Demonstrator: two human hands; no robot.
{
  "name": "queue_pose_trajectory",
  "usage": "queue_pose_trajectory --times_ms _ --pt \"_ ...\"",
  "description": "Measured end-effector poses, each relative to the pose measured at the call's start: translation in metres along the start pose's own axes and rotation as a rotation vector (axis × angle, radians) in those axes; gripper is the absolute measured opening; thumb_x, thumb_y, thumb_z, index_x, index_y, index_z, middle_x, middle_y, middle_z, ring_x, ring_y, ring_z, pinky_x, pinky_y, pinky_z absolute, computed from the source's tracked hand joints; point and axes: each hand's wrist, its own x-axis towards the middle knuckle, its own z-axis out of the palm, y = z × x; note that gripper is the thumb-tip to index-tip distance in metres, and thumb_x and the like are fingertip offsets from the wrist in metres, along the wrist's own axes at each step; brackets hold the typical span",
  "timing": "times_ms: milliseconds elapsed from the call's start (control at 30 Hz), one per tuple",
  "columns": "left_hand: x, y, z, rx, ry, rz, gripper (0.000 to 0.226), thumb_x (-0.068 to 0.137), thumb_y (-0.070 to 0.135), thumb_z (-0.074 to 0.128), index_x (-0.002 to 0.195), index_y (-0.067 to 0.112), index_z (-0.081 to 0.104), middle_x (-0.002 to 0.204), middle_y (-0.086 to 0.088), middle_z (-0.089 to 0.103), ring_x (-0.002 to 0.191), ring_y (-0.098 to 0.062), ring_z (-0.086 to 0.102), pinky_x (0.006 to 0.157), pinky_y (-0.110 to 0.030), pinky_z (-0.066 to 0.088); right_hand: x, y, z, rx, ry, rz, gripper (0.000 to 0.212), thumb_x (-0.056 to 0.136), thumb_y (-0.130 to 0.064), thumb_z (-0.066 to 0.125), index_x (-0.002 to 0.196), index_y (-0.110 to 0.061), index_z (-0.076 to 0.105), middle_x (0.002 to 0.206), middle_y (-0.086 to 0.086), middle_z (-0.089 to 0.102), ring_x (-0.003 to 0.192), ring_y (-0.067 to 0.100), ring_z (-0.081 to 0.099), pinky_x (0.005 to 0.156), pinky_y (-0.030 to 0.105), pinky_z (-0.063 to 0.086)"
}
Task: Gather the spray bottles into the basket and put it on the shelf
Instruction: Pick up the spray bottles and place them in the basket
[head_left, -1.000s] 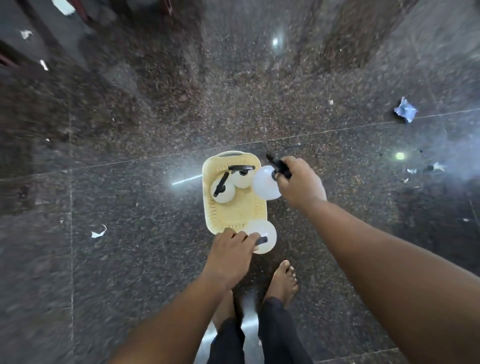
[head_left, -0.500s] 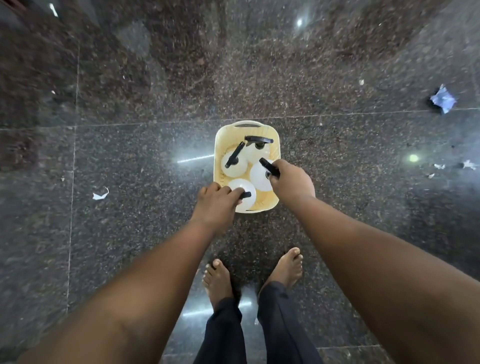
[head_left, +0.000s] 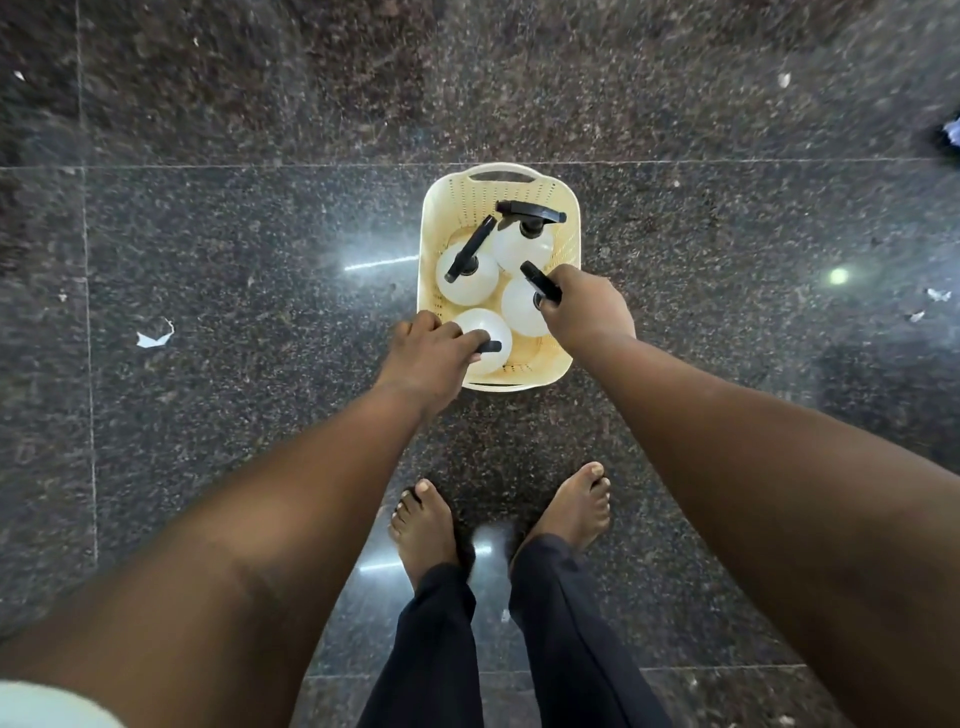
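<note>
Both hands grip unlabelled bottles in basket (head_left: 563, 358).

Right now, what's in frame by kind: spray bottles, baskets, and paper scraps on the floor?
Spray bottles: 4, all in the basket
Baskets: 1
Pale scraps on the floor: at least 6; small ones are hard to tell
Total: at least 11

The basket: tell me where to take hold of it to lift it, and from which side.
Take the basket by the slot handle in its far short rim and the matching near rim, one grip at each end, coming from above. Four upright spray bottles fill it, so lift it level. Both the left hand and right hand are closed on bottle heads and must let go first.
</note>
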Motion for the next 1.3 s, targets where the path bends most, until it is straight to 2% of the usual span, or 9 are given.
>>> queue_pose_trajectory --times_ms 433,500,600,767,900,1033,1100,1200,1300 --pt "0.027 -0.011 0.019 -0.006 0.042 -0.025 0.035 0.099 0.038 0.038 0.132 0.033 0.047 0.122 -0.001 0.062 0.114 -0.030 0.046 0.092 -0.043 0.032 0.017 -0.005 0.018 -0.007 -0.031 0.004 0.022 0.096 -0.023 0.050 0.113 -0.010 0.055 0.084 0.007 0.057 0.080 0.033 0.060 0.060 0.034 0.044" --pt "0.025 -0.014 0.016 0.001 0.018 -0.016 0.044 0.096 0.048 0.037 0.134 0.030 0.045 0.127 -0.002 0.060 0.118 -0.030 0.047 0.095 -0.044 0.033 0.012 -0.005 0.017 0.046 -0.043 -0.004 0.030 0.096 -0.030 0.054 0.121 -0.013 0.053 0.094 0.009 0.063 0.092 0.035 0.063 0.067 0.037 0.048" --pt "0.021 -0.017 0.001 -0.174 0.074 -0.125 0.064 0.089 0.066 0.034 0.138 0.026 0.042 0.135 -0.003 0.055 0.123 -0.029 0.046 0.098 -0.047 0.034 0.001 -0.002 0.012 0.152 -0.016 -0.031 0.060 0.095 -0.050 0.051 0.144 -0.017 0.039 0.133 0.008 0.059 0.120 0.030 0.056 0.088 0.042 0.047" --pt "0.038 -0.034 -0.022 -0.722 0.259 -0.527 0.039 0.096 0.037 0.042 0.127 0.016 0.053 0.128 -0.008 0.055 0.114 -0.027 0.053 0.097 -0.046 0.045 -0.004 0.008 -0.004 0.198 0.047 0.039 0.061 0.097 -0.042 0.049 0.150 -0.019 0.030 0.151 0.002 0.042 0.136 0.023 0.043 0.104 0.043 0.040" --pt "0.078 -0.059 -0.047 -0.801 0.265 -0.634 0.044 0.094 0.031 0.047 0.137 0.020 0.047 0.140 -0.007 0.050 0.117 -0.028 0.056 0.098 -0.043 0.048 -0.008 0.021 0.005 0.209 -0.009 0.166 0.067 0.092 -0.031 0.059 0.149 -0.017 0.027 0.153 0.003 0.037 0.133 0.027 0.045 0.101 0.045 0.042" --pt "0.121 -0.067 -0.079 -0.614 0.172 -0.479 0.054 0.095 0.023 0.050 0.146 0.023 0.034 0.144 -0.012 0.047 0.121 -0.032 0.053 0.100 -0.044 0.046 -0.026 0.035 0.041 0.327 -0.117 0.355 0.088 0.090 -0.033 0.063 0.155 -0.012 0.009 0.163 0.006 0.015 0.143 0.028 0.032 0.111 0.044 0.034" --pt "0.142 -0.059 -0.089 -0.501 0.141 -0.380 0.056 0.096 0.020 0.050 0.148 0.023 0.030 0.151 -0.009 0.038 0.131 -0.030 0.044 0.107 -0.042 0.038 -0.032 0.039 0.063 0.428 -0.144 0.437 0.091 0.088 -0.033 0.066 0.155 -0.011 0.009 0.161 0.008 0.022 0.142 0.030 0.034 0.111 0.044 0.034" --pt "0.170 -0.039 -0.094 -0.536 0.100 -0.304 0.052 0.098 0.021 0.047 0.148 0.021 0.031 0.154 -0.006 0.035 0.137 -0.026 0.037 0.111 -0.037 0.030 -0.038 0.037 0.089 0.621 -0.139 0.561 0.086 0.085 -0.030 0.066 0.152 -0.011 0.015 0.141 0.013 0.050 0.125 0.034 0.051 0.103 0.045 0.045" --pt "0.198 -0.019 -0.089 -0.712 0.080 -0.292 0.047 0.097 0.020 0.049 0.143 0.015 0.040 0.146 -0.006 0.045 0.131 -0.023 0.044 0.109 -0.030 0.034 -0.038 0.030 0.104 1.151 -0.147 0.921 0.079 0.084 -0.023 0.067 0.150 -0.017 0.022 0.126 0.013 0.057 0.114 0.034 0.058 0.097 0.046 0.051"
